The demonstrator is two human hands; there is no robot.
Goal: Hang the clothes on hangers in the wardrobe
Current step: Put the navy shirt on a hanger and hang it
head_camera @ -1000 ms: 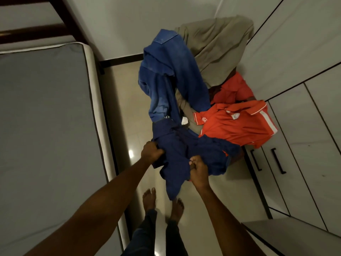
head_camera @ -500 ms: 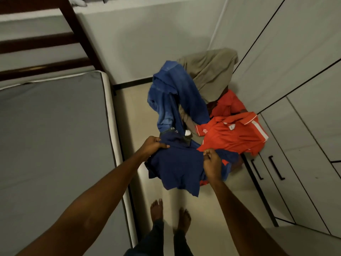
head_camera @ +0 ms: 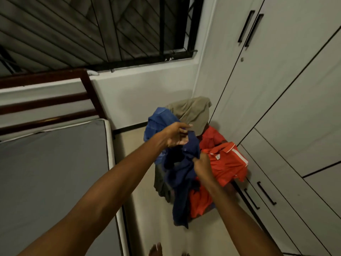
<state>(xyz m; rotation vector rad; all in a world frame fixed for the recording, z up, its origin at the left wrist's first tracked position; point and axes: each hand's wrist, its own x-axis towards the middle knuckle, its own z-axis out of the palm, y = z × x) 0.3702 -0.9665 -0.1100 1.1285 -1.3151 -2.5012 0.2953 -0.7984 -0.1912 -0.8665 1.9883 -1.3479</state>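
Room: narrow strip of pale floor (head_camera: 166,228) runs up the middle of the frame, mattress (head_camera: 55,172) at left, closed white wardrobe (head_camera: 276,89) at right, barred window (head_camera: 92,30) at upper left.
Feet: our bare toes show at the bottom edge, so we stand just short of the pile.
Right hand (head_camera: 202,166): centre frame, fingers curled into a pinch on the navy garment (head_camera: 181,174) at its right-hand edge.
Left hand (head_camera: 175,134): above and left of the right, fingers bent round the garment's upper fold; how firm the grip is, we cannot tell.
Navy garment: lifted clear between both hands, tail hanging toward the floor.
Pile: orange polo shirt (head_camera: 227,165), blue denim piece (head_camera: 158,121) and khaki garment (head_camera: 191,109) heaped beyond, against the wardrobe corner.
Step, our judgement: sorting out one garment for hanging.
Method: we should find the collar or shoulders first, shake the cloth open, keep the tail off the pile so nothing drags out.
Missing: no hanger in view; wardrobe doors need opening.
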